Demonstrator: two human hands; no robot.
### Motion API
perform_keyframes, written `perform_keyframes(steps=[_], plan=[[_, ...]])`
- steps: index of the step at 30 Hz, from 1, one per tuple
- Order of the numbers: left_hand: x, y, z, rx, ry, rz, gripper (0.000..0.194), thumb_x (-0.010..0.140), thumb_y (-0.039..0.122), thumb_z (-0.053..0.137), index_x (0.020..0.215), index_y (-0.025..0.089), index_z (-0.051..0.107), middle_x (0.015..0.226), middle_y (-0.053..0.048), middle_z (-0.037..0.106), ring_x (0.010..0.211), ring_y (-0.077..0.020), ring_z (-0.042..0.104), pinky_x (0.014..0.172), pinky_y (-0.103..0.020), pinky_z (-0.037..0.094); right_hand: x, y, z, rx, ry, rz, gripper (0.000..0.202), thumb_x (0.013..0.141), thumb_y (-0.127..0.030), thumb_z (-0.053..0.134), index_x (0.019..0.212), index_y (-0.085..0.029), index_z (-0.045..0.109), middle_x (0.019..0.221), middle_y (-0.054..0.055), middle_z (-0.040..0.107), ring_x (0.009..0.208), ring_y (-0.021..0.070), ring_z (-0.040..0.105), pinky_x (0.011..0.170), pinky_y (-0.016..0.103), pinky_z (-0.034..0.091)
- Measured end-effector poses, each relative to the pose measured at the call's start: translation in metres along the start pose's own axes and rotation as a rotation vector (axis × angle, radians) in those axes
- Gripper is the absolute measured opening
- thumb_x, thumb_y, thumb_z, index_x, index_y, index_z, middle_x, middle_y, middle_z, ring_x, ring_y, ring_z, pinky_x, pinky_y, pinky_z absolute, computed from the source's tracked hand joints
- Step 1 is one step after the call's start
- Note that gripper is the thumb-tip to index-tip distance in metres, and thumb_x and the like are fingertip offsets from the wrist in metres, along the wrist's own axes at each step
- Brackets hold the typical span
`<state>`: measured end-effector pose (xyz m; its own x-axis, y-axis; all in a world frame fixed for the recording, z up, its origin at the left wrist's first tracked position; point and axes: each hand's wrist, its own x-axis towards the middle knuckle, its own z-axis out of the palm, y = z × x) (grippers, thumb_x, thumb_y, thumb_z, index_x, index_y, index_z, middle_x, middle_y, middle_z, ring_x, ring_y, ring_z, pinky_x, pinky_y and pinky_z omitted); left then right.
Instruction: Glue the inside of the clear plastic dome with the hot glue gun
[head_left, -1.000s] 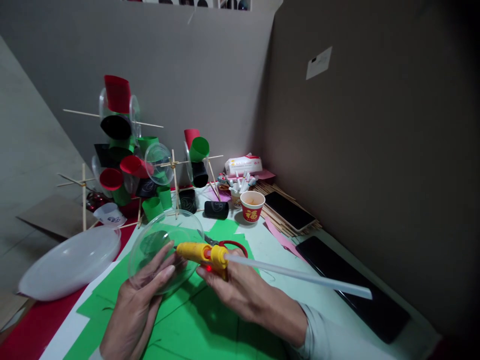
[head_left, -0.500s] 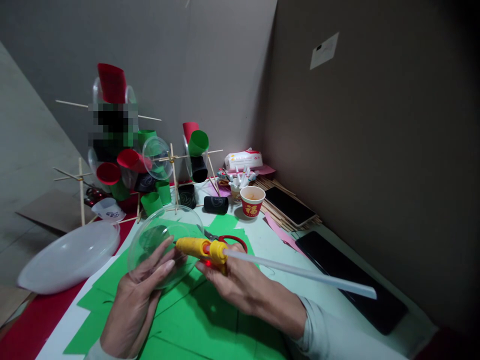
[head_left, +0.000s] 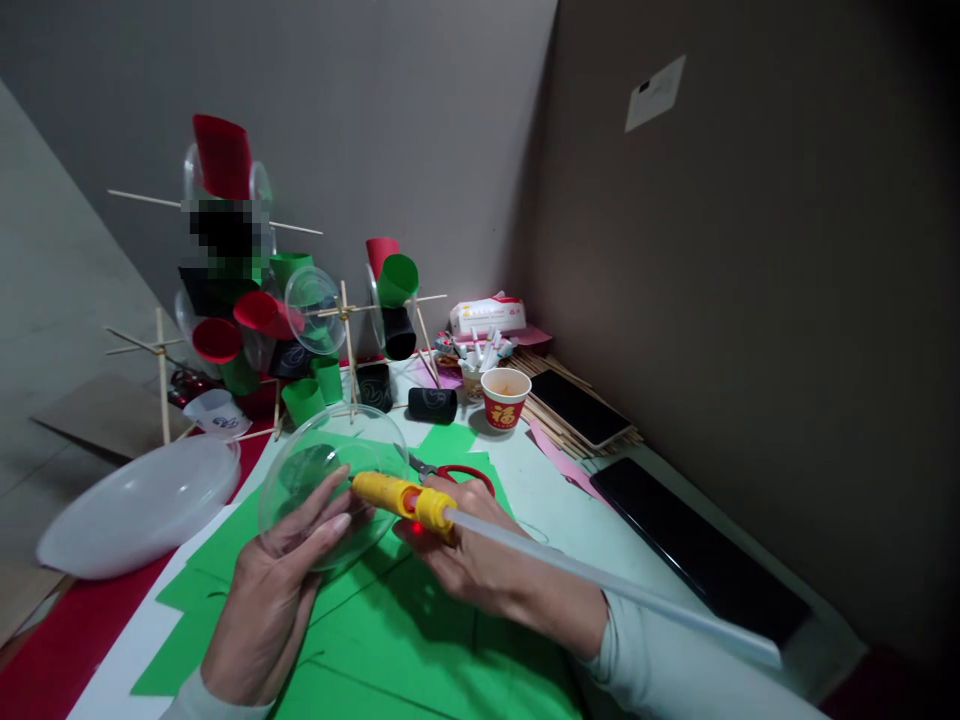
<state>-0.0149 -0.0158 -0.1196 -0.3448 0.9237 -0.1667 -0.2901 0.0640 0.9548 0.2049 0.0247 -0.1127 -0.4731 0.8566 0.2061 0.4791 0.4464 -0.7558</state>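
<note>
My left hand (head_left: 281,590) pinches a round clear plastic lid (head_left: 375,430), held tilted above green paper (head_left: 420,650). In my right hand (head_left: 480,555) is a yellow hot glue gun (head_left: 386,492), its small red light lit. A long translucent glue stick (head_left: 600,575) sticks out of the gun's back end, over my right forearm. The gun's nozzle is at the lid, close to my left fingertips; whether it touches the plastic I cannot tell. Behind my right hand lie scissors (head_left: 469,473) with red handles, partly hidden.
At the back left stands a structure of sticks (head_left: 347,350), clear lids and rolled red (head_left: 223,155), green and black paper. A paper cup (head_left: 505,400), wooden sticks, a phone (head_left: 577,408) and a larger black device (head_left: 690,550) lie right. A white oval piece (head_left: 142,510) rests left.
The glue gun has tipped slightly, with the glue stick's rear end swinging lower and to the right. Both hands keep their holds; the view has shifted a little.
</note>
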Motion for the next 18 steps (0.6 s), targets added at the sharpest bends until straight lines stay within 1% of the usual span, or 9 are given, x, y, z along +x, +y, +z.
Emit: perform_keyframes(steps=[2, 4, 5, 6, 8, 10, 12, 15, 18], plan=[[0.0, 0.0, 0.0, 0.003, -0.004, -0.003, 0.064, 0.072, 0.037, 0.118, 0.131, 0.033, 0.093, 0.133, -0.008, 0.093, 0.127, -0.0306, 0.089, 0.124, -0.037, 0.063, 0.0, 0.0, -0.002, 0.048, -0.009, 0.014, 0.027, 0.106, -0.039, 0.076, 0.115, -0.016, 0.086, 0.11, 0.021, 0.08, 0.103, 0.0405, 0.074, 0.095, 0.052, 0.061], [0.0, 0.002, 0.0, 0.002, -0.013, -0.006, 0.065, 0.071, 0.038, 0.119, 0.131, 0.034, 0.093, 0.133, -0.008, 0.092, 0.127, -0.0303, 0.089, 0.122, -0.035, 0.064, 0.0, -0.001, -0.003, 0.139, -0.022, 0.024, 0.027, 0.11, -0.041, 0.073, 0.121, -0.019, 0.084, 0.106, 0.014, 0.079, 0.103, 0.0362, 0.074, 0.096, 0.047, 0.062], [0.0, 0.002, 0.0, 0.0, -0.018, -0.006, 0.064, 0.072, 0.039, 0.119, 0.13, 0.035, 0.093, 0.133, -0.008, 0.093, 0.127, -0.0302, 0.089, 0.121, -0.034, 0.065, 0.0, -0.002, -0.004, 0.208, -0.031, 0.033, 0.027, 0.112, -0.044, 0.071, 0.121, -0.022, 0.083, 0.098, 0.009, 0.077, 0.097, 0.0326, 0.074, 0.093, 0.044, 0.062], [-0.001, 0.003, 0.0, -0.002, -0.022, -0.006, 0.063, 0.072, 0.038, 0.119, 0.13, 0.036, 0.093, 0.132, -0.007, 0.093, 0.128, -0.0302, 0.089, 0.12, -0.034, 0.066, 0.001, -0.002, -0.003, 0.284, -0.04, 0.044, 0.027, 0.114, -0.048, 0.068, 0.117, -0.024, 0.082, 0.089, 0.004, 0.073, 0.089, 0.0289, 0.072, 0.088, 0.04, 0.062], [-0.001, 0.004, 0.001, -0.005, -0.023, -0.006, 0.06, 0.075, 0.033, 0.117, 0.129, 0.038, 0.092, 0.133, -0.006, 0.092, 0.13, -0.03, 0.088, 0.122, -0.035, 0.064, 0.003, -0.002, -0.001, 0.435, -0.053, 0.072, 0.035, 0.116, -0.056, 0.065, 0.097, -0.027, 0.074, 0.071, -0.003, 0.061, 0.072, 0.0227, 0.064, 0.076, 0.035, 0.058], [-0.002, 0.004, 0.001, -0.008, -0.022, -0.005, 0.056, 0.079, 0.031, 0.114, 0.129, 0.038, 0.092, 0.134, -0.006, 0.092, 0.132, -0.0302, 0.088, 0.129, -0.04, 0.06, 0.004, -0.001, 0.004, 0.538, -0.054, 0.105, 0.046, 0.114, -0.059, 0.065, 0.08, -0.029, 0.062, 0.064, -0.004, 0.056, 0.065, 0.02, 0.058, 0.069, 0.033, 0.053], [-0.001, 0.003, 0.0, -0.011, -0.023, -0.003, 0.052, 0.082, 0.032, 0.112, 0.13, 0.038, 0.092, 0.136, -0.006, 0.092, 0.132, -0.0309, 0.088, 0.135, -0.047, 0.053, 0.005, -0.001, 0.007, 0.575, -0.052, 0.129, 0.051, 0.112, -0.059, 0.066, 0.072, -0.029, 0.056, 0.061, -0.002, 0.056, 0.064, 0.02, 0.057, 0.067, 0.033, 0.05], [0.001, 0.001, -0.002, -0.012, -0.033, -0.002, 0.052, 0.082, 0.031, 0.111, 0.13, 0.038, 0.092, 0.14, -0.007, 0.09, 0.132, -0.0328, 0.088, 0.141, -0.054, 0.044, 0.006, -0.002, 0.007, 0.581, -0.045, 0.132, 0.047, 0.109, -0.061, 0.073, 0.077, -0.028, 0.065, 0.064, -0.002, 0.056, 0.07, 0.0218, 0.058, 0.067, 0.033, 0.049], [0.005, -0.001, -0.005, -0.015, -0.059, 0.011, 0.058, 0.075, 0.034, 0.116, 0.128, 0.037, 0.093, 0.137, -0.009, 0.091, 0.132, -0.0363, 0.088, 0.139, -0.056, 0.046, 0.001, -0.005, 0.0, 0.565, -0.044, 0.1, 0.035, 0.11, -0.059, 0.073, 0.102, -0.026, 0.082, 0.073, -0.002, 0.057, 0.08, 0.0244, 0.062, 0.076, 0.034, 0.053]])
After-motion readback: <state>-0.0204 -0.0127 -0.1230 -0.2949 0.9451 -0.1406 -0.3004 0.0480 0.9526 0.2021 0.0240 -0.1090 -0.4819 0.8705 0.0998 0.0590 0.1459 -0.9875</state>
